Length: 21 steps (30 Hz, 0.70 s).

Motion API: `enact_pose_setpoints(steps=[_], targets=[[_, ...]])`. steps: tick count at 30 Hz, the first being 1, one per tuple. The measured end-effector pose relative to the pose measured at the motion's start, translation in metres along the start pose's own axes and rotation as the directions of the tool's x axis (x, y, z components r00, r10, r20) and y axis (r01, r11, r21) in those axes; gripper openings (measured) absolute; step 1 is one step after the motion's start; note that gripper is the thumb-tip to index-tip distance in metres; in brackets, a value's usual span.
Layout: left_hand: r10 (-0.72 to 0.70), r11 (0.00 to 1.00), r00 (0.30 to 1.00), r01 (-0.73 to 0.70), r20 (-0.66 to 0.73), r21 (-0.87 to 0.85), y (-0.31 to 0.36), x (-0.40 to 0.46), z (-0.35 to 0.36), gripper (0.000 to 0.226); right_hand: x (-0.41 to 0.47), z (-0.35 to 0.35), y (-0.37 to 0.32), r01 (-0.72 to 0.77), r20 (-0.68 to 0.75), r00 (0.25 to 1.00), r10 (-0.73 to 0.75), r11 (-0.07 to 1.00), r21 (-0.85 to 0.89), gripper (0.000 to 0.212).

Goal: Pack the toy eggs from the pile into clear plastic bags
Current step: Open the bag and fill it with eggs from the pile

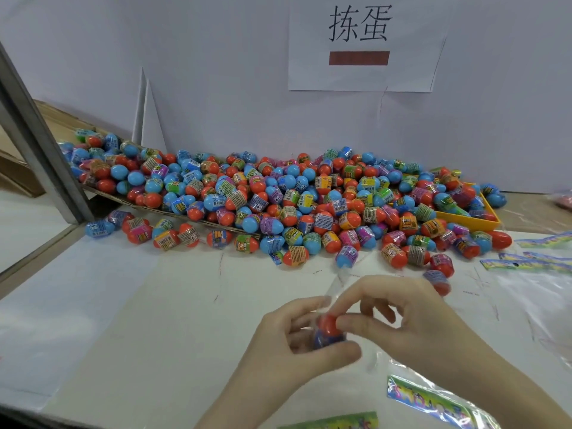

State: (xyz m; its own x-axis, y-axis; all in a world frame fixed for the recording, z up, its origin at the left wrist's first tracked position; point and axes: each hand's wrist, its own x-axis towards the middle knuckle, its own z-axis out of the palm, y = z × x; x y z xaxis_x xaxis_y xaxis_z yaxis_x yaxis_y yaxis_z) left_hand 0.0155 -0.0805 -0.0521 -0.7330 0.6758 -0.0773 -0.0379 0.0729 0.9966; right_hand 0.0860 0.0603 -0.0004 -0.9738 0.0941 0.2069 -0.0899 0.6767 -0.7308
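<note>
Head view. Toy eggs, orange and blue: one pile (278, 199) across mid-frame, too many to count. One toy egg (328, 330), lower centre, pinched between left hand (288, 351) and right hand (411, 317), inside a clear plastic bag (337, 286). Further bags with printed headers (433, 400): lower right, several. One yellow tray (464, 219), right, half buried. One paper sign (365, 41), upper right. One metal post (37, 134), left.

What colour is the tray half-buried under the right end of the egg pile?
Yellow. The tray shows in the head view, its rim poking out from under the toy eggs.
</note>
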Motion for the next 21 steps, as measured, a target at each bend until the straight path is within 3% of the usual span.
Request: enact_pose_setpoints(steps=[2, 4, 10, 13, 16, 19, 21], targets=[[-0.027, 0.996, 0.998, 0.021, -0.06, -0.089, -0.005, -0.002, -0.001, 0.066, -0.001, 0.0, 0.002, -0.006, -0.05, 0.999, 0.007, 1.0, 0.016, 0.021], [-0.01, 0.995, 0.996, 0.001, -0.087, -0.105, -0.006, -0.005, 0.001, 0.055, -0.002, 0.001, 0.003, -0.003, -0.063, 0.998, 0.005, 1.0, 0.022, 0.021], [0.02, 0.989, 0.997, -0.031, -0.076, -0.143, 0.0, -0.005, 0.008, 0.012, 0.0, 0.005, 0.002, -0.057, 0.086, 0.994, 0.06, 0.998, -0.038, 0.017], [0.001, 0.978, 0.994, -0.025, -0.111, -0.209, 0.001, -0.003, 0.007, 0.018, 0.004, -0.004, -0.004, -0.035, 0.135, 0.99, 0.042, 0.998, -0.051, 0.004], [0.006, 0.961, 0.987, -0.049, -0.158, -0.273, 0.003, -0.003, 0.008, 0.017, 0.012, -0.019, -0.008, 0.002, 0.189, 0.981, 0.031, 0.986, -0.168, 0.033], [0.031, 0.942, 0.975, -0.102, -0.22, -0.321, 0.001, -0.002, 0.009, 0.03, 0.018, -0.029, -0.009, -0.001, 0.316, 0.94, 0.126, 0.93, -0.367, 0.052], [0.045, 0.935, 0.97, -0.125, -0.239, -0.332, 0.0, -0.001, 0.009, 0.017, 0.023, -0.03, -0.007, 0.0, 0.401, 0.894, 0.199, 0.896, -0.444, 0.06]])
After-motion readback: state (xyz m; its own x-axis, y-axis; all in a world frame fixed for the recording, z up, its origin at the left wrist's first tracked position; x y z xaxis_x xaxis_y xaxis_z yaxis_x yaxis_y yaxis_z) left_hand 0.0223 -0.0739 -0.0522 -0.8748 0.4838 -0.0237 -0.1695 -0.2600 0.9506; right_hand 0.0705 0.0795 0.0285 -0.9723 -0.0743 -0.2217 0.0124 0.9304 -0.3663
